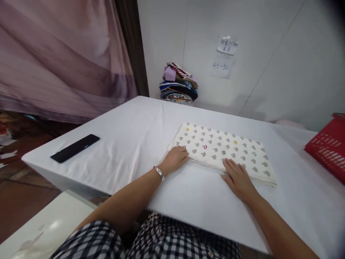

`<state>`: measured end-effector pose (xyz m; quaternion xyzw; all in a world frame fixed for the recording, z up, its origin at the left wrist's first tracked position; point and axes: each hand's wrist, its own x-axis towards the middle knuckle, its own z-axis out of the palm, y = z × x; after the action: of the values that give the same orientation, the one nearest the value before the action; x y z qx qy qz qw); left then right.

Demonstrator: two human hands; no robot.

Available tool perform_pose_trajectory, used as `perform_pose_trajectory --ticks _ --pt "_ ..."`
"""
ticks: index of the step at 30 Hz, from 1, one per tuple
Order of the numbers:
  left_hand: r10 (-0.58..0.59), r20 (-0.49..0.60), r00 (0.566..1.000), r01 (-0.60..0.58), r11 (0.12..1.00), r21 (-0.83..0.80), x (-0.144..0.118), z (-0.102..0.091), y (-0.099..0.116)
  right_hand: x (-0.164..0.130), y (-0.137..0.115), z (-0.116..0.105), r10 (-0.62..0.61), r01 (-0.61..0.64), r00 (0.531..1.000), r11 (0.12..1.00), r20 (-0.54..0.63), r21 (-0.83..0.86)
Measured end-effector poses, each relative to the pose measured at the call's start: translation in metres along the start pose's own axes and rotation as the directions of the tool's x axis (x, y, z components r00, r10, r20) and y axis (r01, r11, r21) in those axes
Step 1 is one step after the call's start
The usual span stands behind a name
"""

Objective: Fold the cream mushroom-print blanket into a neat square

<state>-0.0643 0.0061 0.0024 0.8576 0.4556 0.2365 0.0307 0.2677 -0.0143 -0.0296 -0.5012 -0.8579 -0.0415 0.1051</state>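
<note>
From the head camera, a folded cloth [223, 151] lies flat on the worktop [129, 144], which is draped in smooth white fabric with faint creases. The cloth is soft, cream-coloured and printed with small grey shapes and a few coloured ones; folded, it makes a long rectangle with layered edges along its near side. Its long axis runs from the left, farther end to the right, nearer end, slanting across the worktop.

The left hand [175, 158] rests with curled fingers on the cloth's near left corner, a metal bracelet [159, 173] on the wrist. The right hand [238, 179] lies flat, fingers spread, on the near edge; neither grips anything.

A glossy flat black bar [74, 148] lies well apart at left. A stack of folded clothes [178, 84] sits by the wall, and a red plastic basket [327, 145] at right.
</note>
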Motion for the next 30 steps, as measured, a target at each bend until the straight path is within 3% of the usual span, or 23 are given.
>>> perform_pose_trajectory --ticks 3,6,12,17,19,26,30 --pt "-0.150 -0.064 0.987 0.152 0.988 0.016 -0.003 -0.007 -0.011 0.000 0.000 -0.001 0.008 -0.008 1.000 1.000 0.017 0.015" --pt "-0.328 -0.086 0.941 0.332 0.943 0.036 -0.002 -0.011 -0.014 0.007 -0.006 -0.008 0.016 -0.019 0.998 0.999 0.053 0.051" --pt "-0.507 -0.116 0.854 0.498 0.862 -0.098 0.002 -0.014 -0.016 0.053 -0.055 -0.027 -0.085 0.070 0.993 0.981 0.077 0.180" --pt "-0.724 -0.140 0.676 0.662 0.679 -0.317 -0.002 -0.014 -0.031 0.101 -0.105 -0.029 -0.182 0.153 0.982 0.933 0.058 0.326" --pt "-0.767 -0.110 0.633 0.699 0.626 -0.344 -0.002 -0.016 -0.037 0.117 -0.119 -0.026 -0.182 0.148 0.982 0.913 0.056 0.380" --pt "-0.767 -0.054 0.640 0.721 0.623 -0.302 0.002 -0.019 -0.043 0.160 -0.156 -0.012 -0.050 0.022 0.996 0.946 0.078 0.323" --pt "-0.731 -0.015 0.682 0.707 0.664 -0.245 0.003 -0.021 -0.043 0.169 -0.167 -0.007 -0.009 -0.023 0.994 0.960 0.111 0.280"
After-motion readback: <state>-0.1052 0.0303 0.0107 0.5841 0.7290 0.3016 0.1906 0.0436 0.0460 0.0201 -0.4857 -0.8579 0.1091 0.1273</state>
